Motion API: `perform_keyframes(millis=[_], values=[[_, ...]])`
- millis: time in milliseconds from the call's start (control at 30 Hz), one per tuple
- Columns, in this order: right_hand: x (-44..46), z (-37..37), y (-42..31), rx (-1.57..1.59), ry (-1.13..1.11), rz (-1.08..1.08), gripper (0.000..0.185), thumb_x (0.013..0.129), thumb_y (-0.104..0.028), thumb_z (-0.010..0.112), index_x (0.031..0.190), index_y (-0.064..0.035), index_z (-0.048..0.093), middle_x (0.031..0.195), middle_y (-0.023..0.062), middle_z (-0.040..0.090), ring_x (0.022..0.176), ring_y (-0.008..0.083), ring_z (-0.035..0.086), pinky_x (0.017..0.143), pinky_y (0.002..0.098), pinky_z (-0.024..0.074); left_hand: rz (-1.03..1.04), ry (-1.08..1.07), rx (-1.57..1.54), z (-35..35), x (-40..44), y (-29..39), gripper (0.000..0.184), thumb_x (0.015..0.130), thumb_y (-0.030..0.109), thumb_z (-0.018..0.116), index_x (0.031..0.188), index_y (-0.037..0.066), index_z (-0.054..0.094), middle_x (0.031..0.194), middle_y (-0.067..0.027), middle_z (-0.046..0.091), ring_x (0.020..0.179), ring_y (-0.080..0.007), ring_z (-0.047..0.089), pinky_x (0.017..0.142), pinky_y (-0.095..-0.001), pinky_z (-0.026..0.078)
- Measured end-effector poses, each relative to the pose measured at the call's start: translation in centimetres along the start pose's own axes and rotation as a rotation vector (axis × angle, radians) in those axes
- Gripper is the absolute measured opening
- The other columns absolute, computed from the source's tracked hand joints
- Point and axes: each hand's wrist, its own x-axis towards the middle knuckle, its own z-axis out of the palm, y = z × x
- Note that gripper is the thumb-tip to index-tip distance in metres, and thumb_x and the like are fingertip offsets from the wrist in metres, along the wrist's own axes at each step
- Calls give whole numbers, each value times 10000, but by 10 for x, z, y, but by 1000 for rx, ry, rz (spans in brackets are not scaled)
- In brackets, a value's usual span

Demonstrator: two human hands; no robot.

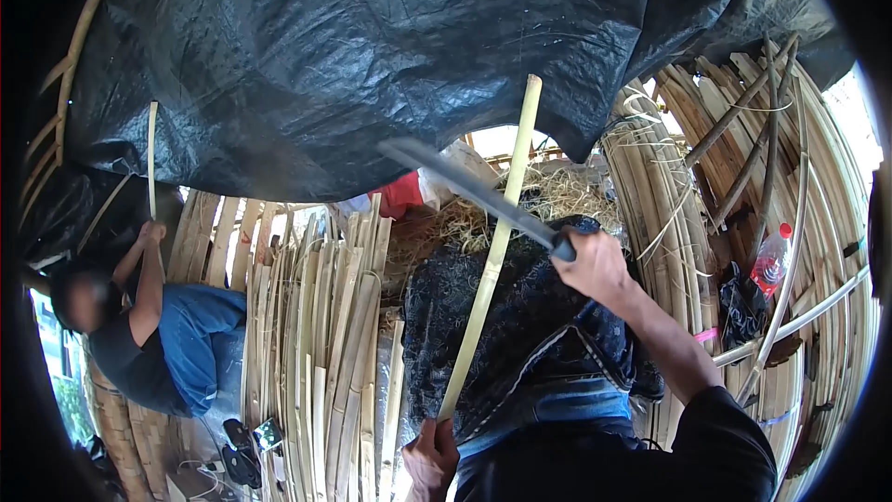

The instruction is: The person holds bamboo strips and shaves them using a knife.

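My left hand point(432, 454) is closed around the lower end of a long pale bamboo strip point(492, 265), which rises at a slant past my lap. My right hand point(593, 265) grips the dark handle of a long knife point(478, 193). Its blade points up and to the left and crosses the strip in view; whether the two touch I cannot tell. The far part of the blade is blurred. A dark patterned cloth point(465, 316) covers my legs.
A co-worker point(139, 316) sits at the left, holding an upright strip. Bamboo slats point(321, 344) stand between us, with more slats point(655, 186) at the right. Black tarp point(372, 56) hangs overhead. Shavings point(567, 188) lie ahead. A bottle point(771, 260) is at the right.
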Motion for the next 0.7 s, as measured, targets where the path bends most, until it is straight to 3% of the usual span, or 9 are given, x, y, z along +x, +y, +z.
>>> perform_keyframes(millis=[67, 133, 167, 200, 267, 400, 500, 667, 700], values=[[-5, -4, 5, -43, 26, -53, 191, 761, -199, 738, 822, -30, 672, 537, 110, 617, 449, 256, 638, 461, 377, 537, 7, 14, 7, -1, 4, -2, 172, 947, 141, 640, 827, 34, 578, 559, -170, 583, 492, -357, 633, 434, -409, 435], [-23, -6, -5, -60, -42, -222, 193, 749, -212, 732, 828, -45, 677, 526, 102, 610, 436, 250, 629, 444, 370, 524, 2, -6, -29, -2, 5, 0, 167, 949, 139, 635, 838, 25, 585, 540, -159, 566, 474, -328, 634, 428, -388, 417], [-34, -7, -13, -83, -165, -237, 219, 725, -227, 729, 858, -59, 685, 590, 91, 650, 466, 252, 642, 450, 370, 521, -65, -16, -116, -1, 8, 3, 172, 955, 131, 622, 837, 11, 585, 528, -139, 549, 438, -263, 604, 422, -358, 389], [-42, -4, -15, -56, -193, -306, 247, 702, -235, 729, 884, -74, 686, 670, 65, 687, 503, 244, 658, 479, 365, 522, -60, -19, -118, -2, 11, 5, 172, 955, 131, 622, 837, 11, 585, 528, -139, 549, 438, -263, 604, 422, -358, 389], [-50, 1, -16, -29, -126, -421, 263, 680, -222, 731, 900, -86, 685, 722, 46, 705, 534, 230, 671, 510, 364, 528, -111, -119, -248, -6, 16, 7, 184, 961, 125, 599, 840, -12, 584, 522, -120, 526, 415, -205, 534, 420, -337, 358], [-51, 6, -15, 66, -66, -441, 210, 711, -243, 696, 864, -107, 648, 669, 41, 673, 513, 252, 654, 482, 386, 515, 36, -14, -312, -2, 8, -3, 224, 972, 156, 579, 841, -26, 582, 511, -100, 492, 415, -165, 470, 422, -335, 332], [-35, -1, -7, 35, -105, -338, 141, 712, -195, 677, 815, -115, 622, 658, 40, 671, 485, 220, 630, 453, 373, 479, -17, -65, -276, -12, 8, 4, 294, 980, 223, 568, 831, -30, 574, 507, -88, 484, 436, -127, 457, 430, -324, 319], [-14, -4, 1, -67, 12, -342, 272, 718, -252, 685, 939, -100, 637, 690, 65, 684, 588, 284, 683, 533, 411, 513, -111, -14, -394, 11, 13, 5, 347, 950, 249, 623, 729, 0, 528, 497, -85, 473, 418, -144, 472, 422, -329, 335], [-16, -7, -1, -87, 1, -338, 281, 709, -252, 687, 941, -102, 638, 707, 61, 688, 598, 271, 687, 535, 406, 516, -13, 42, -447, 22, 4, -15, 417, 962, 393, 596, 894, -19, 603, 534, -52, 458, 436, -125, 410, 411, -305, 301]])
